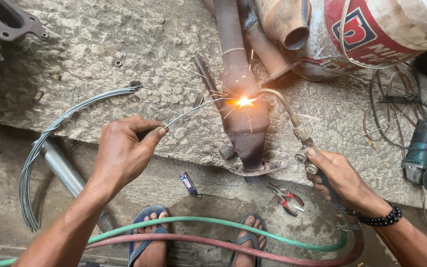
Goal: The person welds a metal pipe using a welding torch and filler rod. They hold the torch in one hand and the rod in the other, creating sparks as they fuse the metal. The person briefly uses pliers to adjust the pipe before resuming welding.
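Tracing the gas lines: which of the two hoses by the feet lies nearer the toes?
The green hose: it crosses right over the toes of both sandalled feet, while the red hose runs further back across the insteps.

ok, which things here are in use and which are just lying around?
In use: left hand with filler wire; right hand with torch; rusty pipe; green hose; red hose.
Lying about: pliers, lighter, grinder, drum.
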